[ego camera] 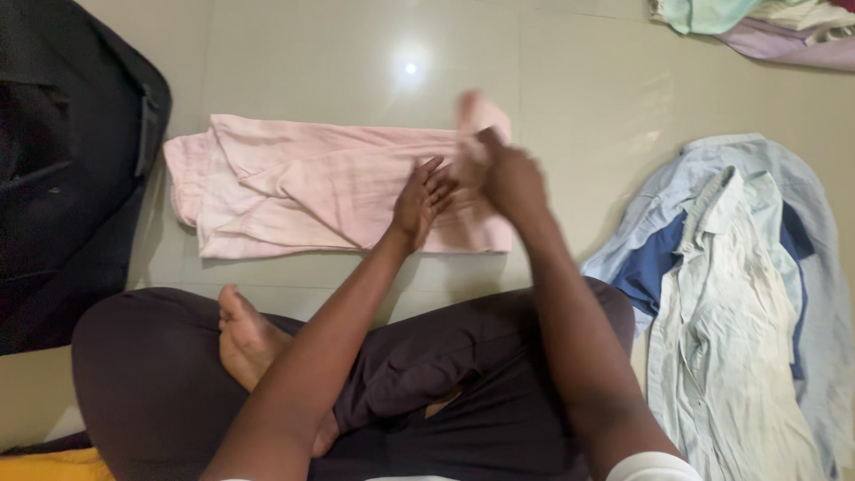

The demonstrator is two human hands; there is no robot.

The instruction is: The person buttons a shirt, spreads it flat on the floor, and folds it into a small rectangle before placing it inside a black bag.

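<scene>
pink shirt [321,191] lies on the floor [579,80] at frame centre, long axis running left to right. left hand [423,196] is flat on its right part, fingers spread. right hand [508,174] is just right of it, fingers clamped on the raised right end, blurred. right hand is nearer that end.

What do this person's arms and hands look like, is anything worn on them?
Both forearms are bare. The left hand and right hand show no gloves; rings or a watch cannot be made out. A white sleeve edge shows on the right upper arm.
</scene>
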